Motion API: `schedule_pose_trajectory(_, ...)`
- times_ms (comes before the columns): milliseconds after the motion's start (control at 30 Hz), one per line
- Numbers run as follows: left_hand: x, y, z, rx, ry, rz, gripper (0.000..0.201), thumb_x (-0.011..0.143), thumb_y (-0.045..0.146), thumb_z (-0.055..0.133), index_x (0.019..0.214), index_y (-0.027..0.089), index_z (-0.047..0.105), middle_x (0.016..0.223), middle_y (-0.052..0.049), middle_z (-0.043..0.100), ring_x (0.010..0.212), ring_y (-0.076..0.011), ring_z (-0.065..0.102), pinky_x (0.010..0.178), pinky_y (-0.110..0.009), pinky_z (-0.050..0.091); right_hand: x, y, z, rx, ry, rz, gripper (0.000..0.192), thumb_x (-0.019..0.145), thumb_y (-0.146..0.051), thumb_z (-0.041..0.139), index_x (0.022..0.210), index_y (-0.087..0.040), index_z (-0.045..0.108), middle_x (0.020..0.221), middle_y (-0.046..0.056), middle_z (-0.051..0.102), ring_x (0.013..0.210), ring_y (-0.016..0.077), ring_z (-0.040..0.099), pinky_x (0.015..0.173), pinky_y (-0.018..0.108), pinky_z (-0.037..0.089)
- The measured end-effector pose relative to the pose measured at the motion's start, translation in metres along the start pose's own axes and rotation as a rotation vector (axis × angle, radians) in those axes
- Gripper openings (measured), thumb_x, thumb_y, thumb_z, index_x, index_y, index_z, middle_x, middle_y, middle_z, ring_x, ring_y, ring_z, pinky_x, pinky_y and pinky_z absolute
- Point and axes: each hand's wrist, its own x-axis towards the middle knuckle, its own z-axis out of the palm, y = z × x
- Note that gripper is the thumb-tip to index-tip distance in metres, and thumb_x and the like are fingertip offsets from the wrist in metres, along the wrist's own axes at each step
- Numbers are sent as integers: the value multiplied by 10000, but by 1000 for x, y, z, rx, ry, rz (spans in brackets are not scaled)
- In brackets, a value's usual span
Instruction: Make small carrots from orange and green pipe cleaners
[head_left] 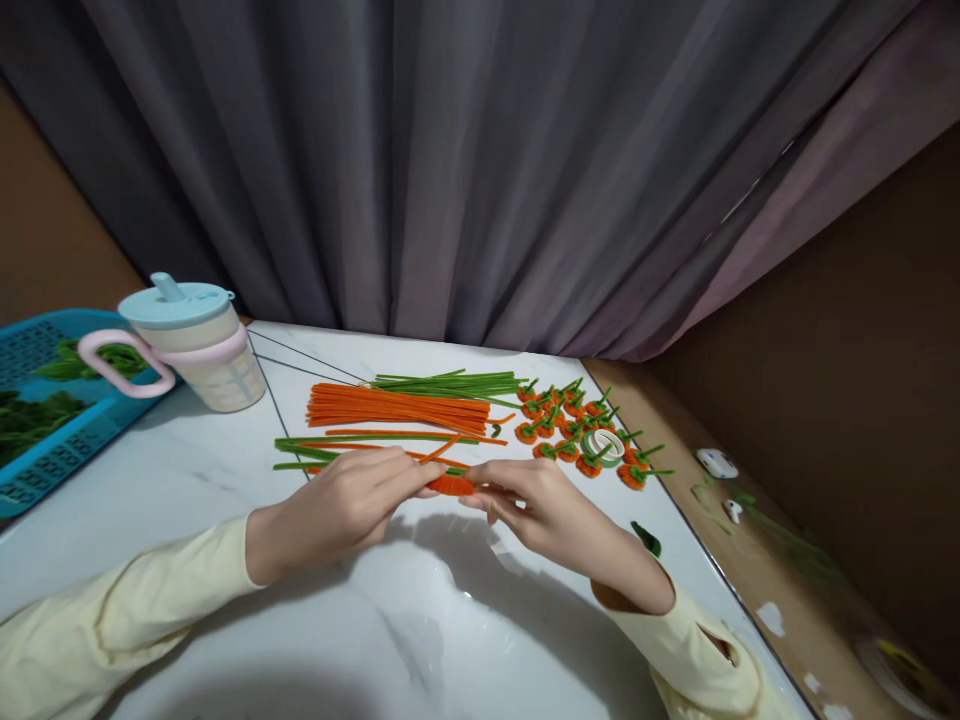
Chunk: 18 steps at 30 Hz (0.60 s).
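Note:
Between my fingertips is a bunched piece of orange pipe cleaner (452,485), held just above the white tabletop. My left hand (352,495) pinches its left end, and a loose orange strand sticks up there. The right end is pinched by my right hand (529,495). Behind my hands lie a thick bundle of orange pipe cleaners (397,408) and a bundle of green pipe cleaners (450,383). A few loose green and orange stems (300,442) lie nearer my left hand. To the right sit several small orange pumpkin shapes with green stems (589,465).
A roll of tape (604,447) rests among the pumpkin shapes. At the left stand a lidded cup (191,345) with a pink handle and a blue basket (67,440) holding green pieces. A white earbud case (718,463) and an earbud (733,511) lie beyond the right edge.

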Motion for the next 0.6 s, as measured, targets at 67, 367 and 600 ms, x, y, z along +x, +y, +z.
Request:
schedule_pose_trajectory(67,0,2,1,16,19,-16,309,890,55,360,1156,130,500,870,-81,708,765,-176,675,675,-286,556,0,1,1,-5,21,-25,152,896,-188,513,838,-117,634,632,19,599,528,93,492,526,187,359)
schedule_pose_trajectory(367,1,9,6,-93,25,-79,152,929,141,413,1016,134,537,813,-65,687,704,-167,653,630,-274,525,-2,0,9,3,114,63,116,764,-61,626,676,-122,670,565,13,612,490,85,496,502,183,351)
schedule_pose_trajectory(600,-3,10,12,-102,-121,-99,255,891,56,324,802,145,546,651,-38,589,593,-148,544,554,-251,449,1,4,21,9,144,146,187,683,32,589,596,-114,667,536,16,604,470,73,469,488,186,329)
